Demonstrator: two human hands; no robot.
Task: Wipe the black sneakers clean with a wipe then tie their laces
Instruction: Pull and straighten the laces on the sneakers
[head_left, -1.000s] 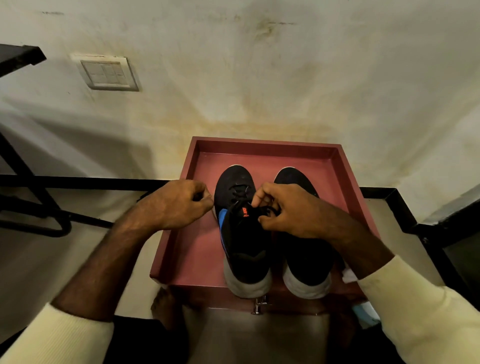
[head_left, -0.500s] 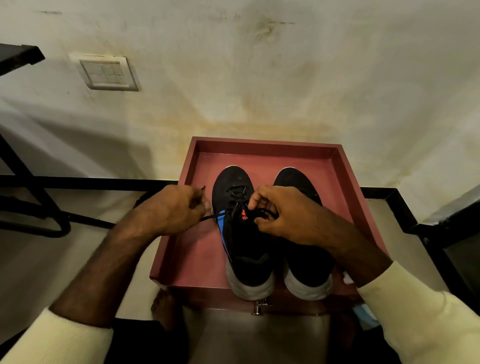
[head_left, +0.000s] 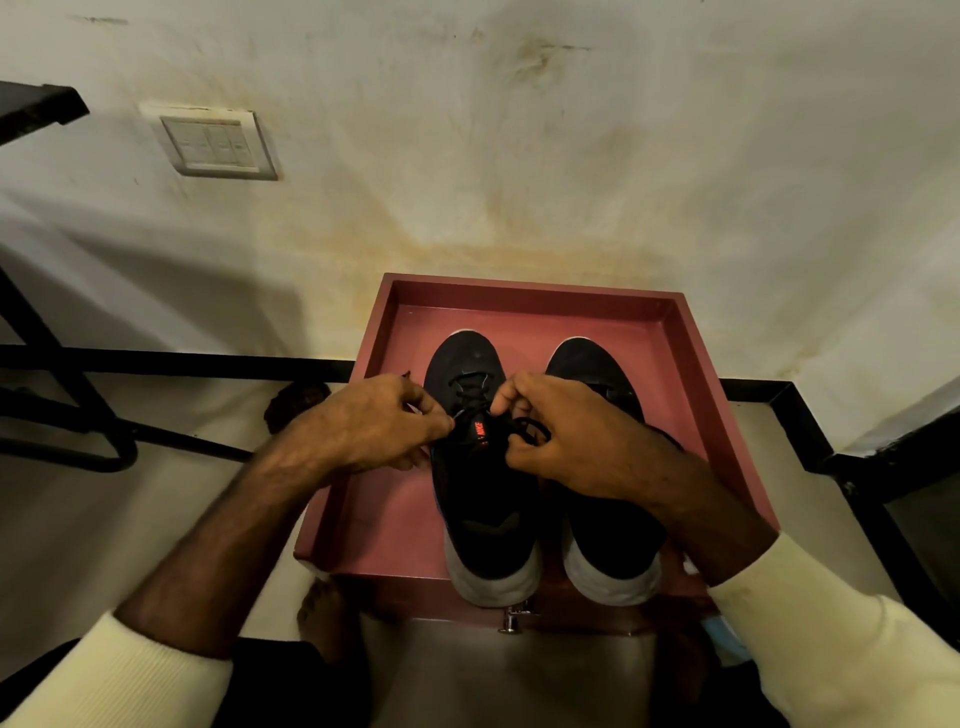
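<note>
Two black sneakers with pale grey heels stand side by side, toes to the wall, in a red tray (head_left: 519, 293). The left sneaker (head_left: 480, 514) has an orange tongue label and black laces (head_left: 470, 387). My left hand (head_left: 371, 426) pinches one lace end at the shoe's left side. My right hand (head_left: 566, 431) pinches a lace loop over the tongue and hides part of the right sneaker (head_left: 608, 540). A white wipe (head_left: 688, 564) peeks out by my right wrist.
The tray sits against a stained wall with a switch plate (head_left: 218, 143). A black metal frame (head_left: 67, 405) stands at left, and a dark ledge (head_left: 883, 467) at right. A small metal latch (head_left: 514, 618) sticks out under the tray's front. My bare foot (head_left: 324, 618) is below it.
My left hand drew the lace out to the left, then came back in toward the shoe's tongue. My right hand stayed on the loop over the tongue.
</note>
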